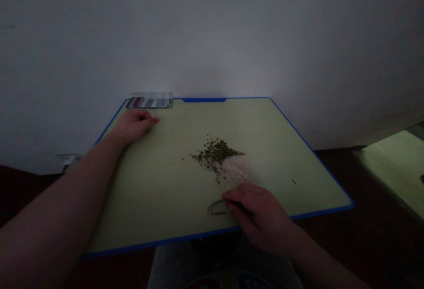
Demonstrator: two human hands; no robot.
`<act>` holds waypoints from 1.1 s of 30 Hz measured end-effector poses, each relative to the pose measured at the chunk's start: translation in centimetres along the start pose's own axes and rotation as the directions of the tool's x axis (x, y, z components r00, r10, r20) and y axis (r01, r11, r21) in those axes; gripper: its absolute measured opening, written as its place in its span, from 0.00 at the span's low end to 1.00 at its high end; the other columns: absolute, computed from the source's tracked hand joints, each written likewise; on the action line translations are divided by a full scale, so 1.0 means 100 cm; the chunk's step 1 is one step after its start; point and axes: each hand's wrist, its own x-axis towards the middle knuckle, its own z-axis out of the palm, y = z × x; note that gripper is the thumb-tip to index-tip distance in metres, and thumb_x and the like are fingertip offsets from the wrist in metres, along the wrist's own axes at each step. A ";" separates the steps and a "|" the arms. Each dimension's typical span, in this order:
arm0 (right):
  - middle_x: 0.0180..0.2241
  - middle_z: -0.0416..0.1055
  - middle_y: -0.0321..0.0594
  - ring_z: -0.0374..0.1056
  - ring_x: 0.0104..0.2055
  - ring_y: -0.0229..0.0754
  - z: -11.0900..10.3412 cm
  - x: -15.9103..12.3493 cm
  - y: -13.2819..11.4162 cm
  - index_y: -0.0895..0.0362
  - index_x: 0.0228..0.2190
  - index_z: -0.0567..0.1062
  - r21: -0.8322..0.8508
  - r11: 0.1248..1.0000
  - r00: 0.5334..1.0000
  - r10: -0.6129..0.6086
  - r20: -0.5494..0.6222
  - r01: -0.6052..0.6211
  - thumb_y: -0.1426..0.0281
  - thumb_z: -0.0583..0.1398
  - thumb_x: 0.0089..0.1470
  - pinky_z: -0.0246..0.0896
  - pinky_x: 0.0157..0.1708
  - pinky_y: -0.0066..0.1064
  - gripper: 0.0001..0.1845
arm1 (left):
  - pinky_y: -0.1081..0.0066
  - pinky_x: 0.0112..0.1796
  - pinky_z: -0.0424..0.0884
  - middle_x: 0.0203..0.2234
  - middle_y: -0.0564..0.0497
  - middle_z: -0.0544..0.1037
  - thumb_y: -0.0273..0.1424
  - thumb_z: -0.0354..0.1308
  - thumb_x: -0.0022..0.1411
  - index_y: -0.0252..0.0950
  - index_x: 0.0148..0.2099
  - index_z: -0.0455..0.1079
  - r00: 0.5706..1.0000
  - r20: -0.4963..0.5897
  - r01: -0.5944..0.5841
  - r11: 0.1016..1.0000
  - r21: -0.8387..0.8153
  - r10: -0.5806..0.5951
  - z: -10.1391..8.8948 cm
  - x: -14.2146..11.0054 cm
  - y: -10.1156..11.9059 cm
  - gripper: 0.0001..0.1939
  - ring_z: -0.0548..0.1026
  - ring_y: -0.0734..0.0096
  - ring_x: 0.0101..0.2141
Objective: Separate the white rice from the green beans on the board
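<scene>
Pinching metal spoon (216, 206) lightly in R fingers (239, 196) just beside white rice (236, 169) & green mung beans (215, 153), L hand (134, 125) resting slightly curled, holding nothing, on cutting board (165, 183).

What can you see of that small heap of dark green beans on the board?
The heap of small, dark green beans is a loose, uneven scatter of matte, roundish grains, with a few strays lying apart at its edges. It sits near the middle of the pale green board with a blue edge. Its lower right side touches and partly overlaps a mound of white grains. The right hand, holding a slim metal utensil, is close by but seems not to touch the beans.
</scene>
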 end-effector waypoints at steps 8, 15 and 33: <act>0.34 0.77 0.42 0.72 0.36 0.40 -0.004 -0.001 -0.002 0.58 0.44 0.77 0.070 0.996 0.993 0.044 0.112 -0.052 0.76 0.55 0.62 0.67 0.37 0.32 0.12 | 0.72 0.24 0.56 0.14 0.59 0.62 0.47 0.60 0.51 0.37 0.24 0.64 1.000 0.005 0.031 0.999 -0.023 -0.031 0.001 0.002 -0.001 0.19 0.59 0.77 0.19; 0.34 0.77 0.41 0.72 0.35 0.39 -0.006 -0.011 -0.004 0.58 0.43 0.76 0.086 0.994 0.992 0.060 0.113 -0.070 0.77 0.55 0.62 0.66 0.35 0.30 0.12 | 0.72 0.24 0.55 0.14 0.59 0.62 0.47 0.61 0.52 0.37 0.24 0.64 1.000 0.001 0.013 1.000 0.001 -0.013 0.002 0.004 -0.005 0.19 0.58 0.77 0.19; 0.31 0.79 0.41 0.72 0.30 0.41 0.037 -0.014 -0.036 0.62 0.41 0.77 -0.394 0.869 0.931 -0.356 -0.082 0.298 0.76 0.52 0.67 0.68 0.33 0.33 0.13 | 0.72 0.24 0.55 0.14 0.59 0.61 0.46 0.60 0.53 0.37 0.24 0.63 1.000 0.011 0.019 1.000 -0.024 -0.018 0.001 0.001 -0.002 0.19 0.58 0.78 0.19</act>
